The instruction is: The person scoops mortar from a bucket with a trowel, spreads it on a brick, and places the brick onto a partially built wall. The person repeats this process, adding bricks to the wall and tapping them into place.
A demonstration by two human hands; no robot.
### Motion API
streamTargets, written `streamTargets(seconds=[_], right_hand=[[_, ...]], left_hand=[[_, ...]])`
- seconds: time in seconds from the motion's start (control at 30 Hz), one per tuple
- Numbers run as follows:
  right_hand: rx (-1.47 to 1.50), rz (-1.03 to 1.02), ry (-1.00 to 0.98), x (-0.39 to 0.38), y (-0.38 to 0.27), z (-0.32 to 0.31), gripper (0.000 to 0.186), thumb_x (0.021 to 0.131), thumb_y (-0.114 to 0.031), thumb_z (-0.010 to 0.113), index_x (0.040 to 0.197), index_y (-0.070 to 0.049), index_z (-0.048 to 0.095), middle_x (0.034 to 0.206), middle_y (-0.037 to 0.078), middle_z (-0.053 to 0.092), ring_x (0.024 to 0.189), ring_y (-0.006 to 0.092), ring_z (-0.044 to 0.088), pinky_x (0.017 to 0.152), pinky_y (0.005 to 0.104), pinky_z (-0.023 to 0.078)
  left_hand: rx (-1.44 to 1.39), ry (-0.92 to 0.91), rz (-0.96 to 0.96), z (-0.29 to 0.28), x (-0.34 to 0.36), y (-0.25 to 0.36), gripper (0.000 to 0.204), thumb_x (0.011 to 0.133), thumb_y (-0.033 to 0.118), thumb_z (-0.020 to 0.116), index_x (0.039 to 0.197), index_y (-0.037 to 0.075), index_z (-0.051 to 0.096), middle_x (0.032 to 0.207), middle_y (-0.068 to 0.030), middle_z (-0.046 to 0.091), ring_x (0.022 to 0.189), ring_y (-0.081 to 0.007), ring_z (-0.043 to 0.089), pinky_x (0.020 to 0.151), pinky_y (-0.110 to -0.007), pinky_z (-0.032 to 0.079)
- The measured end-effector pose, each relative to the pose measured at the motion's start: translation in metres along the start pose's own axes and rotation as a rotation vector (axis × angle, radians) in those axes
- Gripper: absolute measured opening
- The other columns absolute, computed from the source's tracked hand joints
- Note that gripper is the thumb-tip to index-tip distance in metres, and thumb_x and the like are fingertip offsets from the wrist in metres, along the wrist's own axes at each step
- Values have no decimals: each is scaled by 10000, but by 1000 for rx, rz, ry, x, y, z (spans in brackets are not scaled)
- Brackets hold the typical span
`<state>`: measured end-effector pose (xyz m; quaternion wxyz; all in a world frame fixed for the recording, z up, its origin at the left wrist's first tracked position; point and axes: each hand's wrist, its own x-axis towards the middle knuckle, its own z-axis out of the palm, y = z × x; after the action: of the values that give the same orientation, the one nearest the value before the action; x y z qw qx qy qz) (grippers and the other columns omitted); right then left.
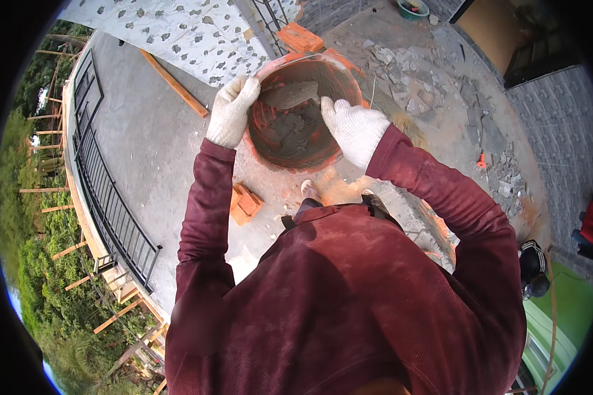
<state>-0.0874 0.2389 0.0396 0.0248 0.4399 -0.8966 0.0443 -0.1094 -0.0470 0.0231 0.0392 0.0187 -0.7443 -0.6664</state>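
Observation:
Both my hands wear white knitted work gloves. My left hand [234, 112] is closed on the left rim of an orange-red bucket [259, 126]. Wet grey mortar [295, 128] lies in the bottom and smears its inner wall. My right hand [356, 130] reaches over the bucket's right side, its fingers closed round a trowel. The trowel's blade [291, 95] lies inside the bucket, coated in mortar, and the glove hides the handle. Beyond the bucket's far edge sits an orange brick [301, 37].
Another orange brick [246, 203] lies on the concrete near my feet. Broken rubble [412, 76] covers the floor at right, before a grey tiled wall [560, 125]. A wooden plank [174, 82] lies at far left. Black metal railing [118, 197] runs along the left edge.

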Motion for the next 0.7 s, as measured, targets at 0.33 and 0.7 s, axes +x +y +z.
streamTargets(seconds=[0.33, 0.7], right_hand=[[49, -83, 69, 39, -42, -32, 530, 872, -69, 565, 1373, 81, 484, 929, 176, 603, 770, 322, 651, 638, 415, 550], [-113, 126, -271, 67, -48, 4, 649, 831, -73, 586, 1443, 83, 437, 937, 191, 629, 764, 324, 699, 619, 421, 567]], left_hand=[[56, 15, 52, -57, 30, -9, 377, 1031, 338, 652, 758, 97, 552, 750, 99, 462, 717, -27, 376, 610, -235, 333], [73, 58, 47, -84, 22, -4, 421, 1004, 384, 677, 742, 75, 562, 687, 71, 491, 667, -35, 419, 577, -250, 372]])
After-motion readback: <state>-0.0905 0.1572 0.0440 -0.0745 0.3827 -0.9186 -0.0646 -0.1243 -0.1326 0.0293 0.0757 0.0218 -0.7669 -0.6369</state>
